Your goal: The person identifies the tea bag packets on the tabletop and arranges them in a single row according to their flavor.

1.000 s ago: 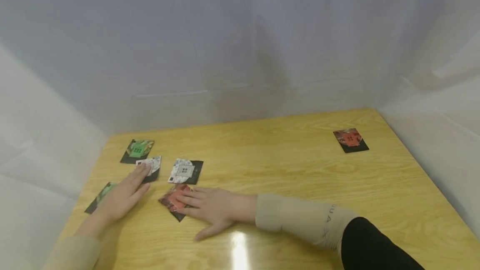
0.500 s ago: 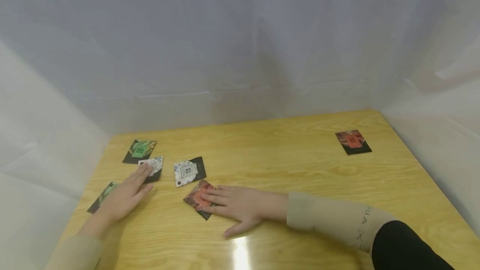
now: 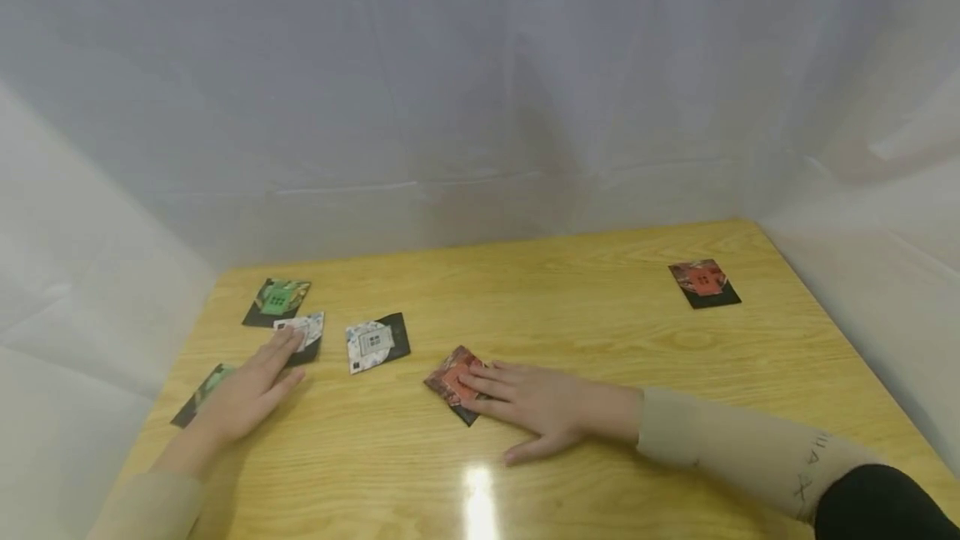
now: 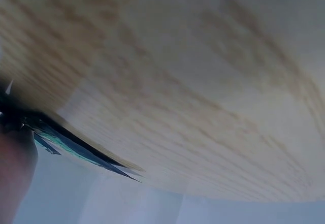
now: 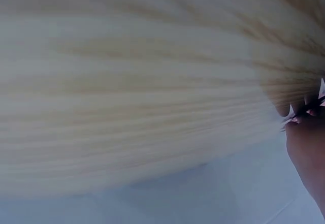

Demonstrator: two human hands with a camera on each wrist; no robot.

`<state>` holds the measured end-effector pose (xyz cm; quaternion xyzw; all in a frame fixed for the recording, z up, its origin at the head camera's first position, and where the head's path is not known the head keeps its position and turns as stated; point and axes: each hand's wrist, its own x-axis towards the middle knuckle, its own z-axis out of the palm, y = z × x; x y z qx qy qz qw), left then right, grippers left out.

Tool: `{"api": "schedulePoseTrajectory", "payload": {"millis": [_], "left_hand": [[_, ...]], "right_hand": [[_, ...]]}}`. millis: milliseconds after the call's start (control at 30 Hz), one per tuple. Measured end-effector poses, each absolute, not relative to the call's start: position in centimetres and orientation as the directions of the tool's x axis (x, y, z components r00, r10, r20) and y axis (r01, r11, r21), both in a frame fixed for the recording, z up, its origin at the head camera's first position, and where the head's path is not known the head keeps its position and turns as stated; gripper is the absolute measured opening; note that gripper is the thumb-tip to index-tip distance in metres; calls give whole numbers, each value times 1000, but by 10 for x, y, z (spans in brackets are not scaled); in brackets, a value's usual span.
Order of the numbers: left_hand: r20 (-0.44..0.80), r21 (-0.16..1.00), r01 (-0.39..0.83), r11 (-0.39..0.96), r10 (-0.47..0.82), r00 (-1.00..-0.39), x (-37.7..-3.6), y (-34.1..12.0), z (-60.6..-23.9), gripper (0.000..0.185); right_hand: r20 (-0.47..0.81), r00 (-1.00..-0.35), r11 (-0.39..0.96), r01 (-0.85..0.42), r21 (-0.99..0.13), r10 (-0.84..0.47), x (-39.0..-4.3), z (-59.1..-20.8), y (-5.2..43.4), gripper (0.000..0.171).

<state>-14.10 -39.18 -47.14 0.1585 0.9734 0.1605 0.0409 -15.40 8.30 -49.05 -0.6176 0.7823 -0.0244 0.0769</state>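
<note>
On my head view, far left, a green card (image 3: 201, 394) lies at the table (image 3: 585, 315) edge, partly under my left wrist. My left hand (image 3: 243, 394) lies flat, fingers straight and together, fingertips pressing on a white card (image 3: 303, 333); nothing is gripped. Just behind that sits another green card (image 3: 276, 302), and to the right a second white card (image 3: 377, 342), apart from both hands. Next comes the red card (image 3: 453, 382), turned cornerwise near the table's middle. My right hand (image 3: 551, 407) rests on it with fingers (image 3: 491, 383) stretched flat over its right half and the thumb spread out toward me; it presses, it does not pinch. Far right, near the back corner, a second red card (image 3: 703, 282) lies well apart from everything. The wrist views are blurred wood grain; the left one shows a dark card edge (image 4: 76, 145) beside a finger.
</note>
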Motion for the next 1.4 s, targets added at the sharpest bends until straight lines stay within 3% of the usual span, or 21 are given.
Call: {"api": "schedulePoseTrajectory", "payload": {"millis": [400,667,1033,1400], "left_hand": [[-6,323,311,894,330,-944,-141,-391,-470,70],[-11,325,306,895,327,-945,-141,-392,-474,71],[4,313,307,899,322,-947,-141,-391,-476,71],[10,319,309,896,323,-946,-141,-393,-480,71]], "right_hand": [[-89,-415,424,-898,-115,-905,-156,-481,131,87],[-78,-571,575,-801,-167,-817,-167,-482,160,86],[-28,-726,721,-677,-147,-687,-183,-489,205,85],[-45,-780,773,-607,-188,-624,-191,-488,240,81]]}}
